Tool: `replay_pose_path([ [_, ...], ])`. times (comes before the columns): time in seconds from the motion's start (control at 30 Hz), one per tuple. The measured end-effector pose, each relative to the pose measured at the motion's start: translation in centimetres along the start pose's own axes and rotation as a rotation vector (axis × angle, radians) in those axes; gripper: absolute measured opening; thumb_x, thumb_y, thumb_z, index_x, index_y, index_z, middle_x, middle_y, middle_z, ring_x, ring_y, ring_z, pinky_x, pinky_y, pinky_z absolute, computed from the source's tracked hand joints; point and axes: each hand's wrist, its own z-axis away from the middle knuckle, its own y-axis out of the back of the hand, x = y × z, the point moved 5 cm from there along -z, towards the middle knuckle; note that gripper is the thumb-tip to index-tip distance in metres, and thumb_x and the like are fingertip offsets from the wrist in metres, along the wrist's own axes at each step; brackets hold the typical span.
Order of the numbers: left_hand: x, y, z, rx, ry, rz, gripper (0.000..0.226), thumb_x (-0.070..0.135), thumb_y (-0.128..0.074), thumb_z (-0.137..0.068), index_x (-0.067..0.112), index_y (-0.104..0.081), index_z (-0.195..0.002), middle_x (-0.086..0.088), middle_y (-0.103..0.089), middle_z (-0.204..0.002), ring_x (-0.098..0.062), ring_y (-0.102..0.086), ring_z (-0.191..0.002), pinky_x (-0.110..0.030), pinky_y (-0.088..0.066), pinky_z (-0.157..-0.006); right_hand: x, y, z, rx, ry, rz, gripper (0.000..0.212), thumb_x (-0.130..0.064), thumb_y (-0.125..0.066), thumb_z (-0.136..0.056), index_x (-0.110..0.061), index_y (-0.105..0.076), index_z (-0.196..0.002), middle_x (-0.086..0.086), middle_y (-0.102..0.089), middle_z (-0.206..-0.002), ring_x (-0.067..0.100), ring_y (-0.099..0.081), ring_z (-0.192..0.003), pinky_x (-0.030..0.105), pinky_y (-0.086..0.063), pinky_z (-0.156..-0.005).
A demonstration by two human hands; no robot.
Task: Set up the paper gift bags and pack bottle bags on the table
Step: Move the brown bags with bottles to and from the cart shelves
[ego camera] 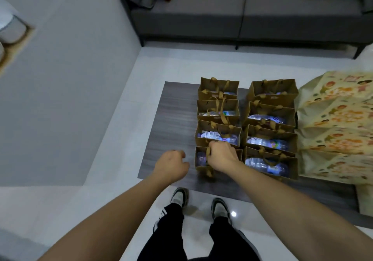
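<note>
Your right hand [222, 156] grips the nearest paper bag's handle [208, 151]; your left hand [171, 166] hovers curled, holding nothing, over the tabletop [173, 119].

Eight brown paper gift bags [219, 108] stand in two rows of four on a dark wood-grain tabletop [173, 119], each holding a plastic water bottle [266, 118] lying on its side. The right hand [222, 157] grips the ribbon handle [207, 154] of the nearest bag in the left row — the left hand [171, 165] hovers just beside it, fingers curled, holding nothing. Patterned bags [335, 127] lie at the table's right edge. A grey sofa [242, 16] stands beyond.
</note>
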Motion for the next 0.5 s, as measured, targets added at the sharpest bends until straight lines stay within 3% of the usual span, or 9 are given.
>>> replay_pose_path([
  [0.13, 1.7, 2.3, -1.6, -0.011, -0.178, 0.003, 0.031, 0.031, -0.056, -0.098, 0.015, -0.062, -0.124, -0.009, -0.064, -0.123, -0.025, -0.06, -0.11, -0.039, -0.053, -0.094, -0.2, 2.1, 1.1, 0.109, -0.083, -0.011, 0.044, -0.029, -0.07, -0.085, -0.021, -0.06, -0.126, 0.007, -0.061, -0.124, 0.029, -0.056, -0.116, 0.04, -0.051, -0.093],
  [0.27, 4.9, 4.8, -2.9, 0.007, -0.378, -0.028, 0.026, 0.033, -0.057, -0.097, 0.02, -0.064, -0.119, -0.004, -0.063, -0.118, -0.022, -0.059, -0.107, -0.035, -0.051, -0.085, 1.4, 3.6, 4.4, 0.239, -0.21, -0.049, 0.046, -0.03, -0.06, -0.091, -0.022, -0.055, -0.136, 0.008, -0.059, -0.128, 0.031, -0.052, -0.121, 0.043, -0.048, -0.098],
  [0.43, 10.5, 3.7, -2.2, -0.037, -0.65, -0.094, 0.024, 0.034, -0.059, -0.097, 0.021, -0.065, -0.116, -0.003, -0.063, -0.117, -0.021, -0.058, -0.106, -0.035, -0.051, -0.085, 4.8, 2.3, 11.0, 0.312, -0.429, -0.162, 0.035, -0.036, -0.06, -0.086, -0.02, -0.062, -0.118, 0.01, -0.064, -0.116, 0.036, -0.058, -0.113, 0.04, -0.05, -0.087],
  [0.5, 12.8, 1.7, -0.6, -0.087, -0.742, -0.151, 0.029, 0.034, -0.059, -0.097, 0.019, -0.064, -0.121, -0.005, -0.061, -0.119, -0.024, -0.058, -0.11, -0.038, -0.051, -0.089, 6.2, 1.0, 14.7, 0.338, -0.539, -0.21, 0.038, -0.033, -0.059, -0.087, -0.022, -0.061, -0.122, 0.01, -0.063, -0.118, 0.036, -0.057, -0.115, 0.04, -0.051, -0.088],
])
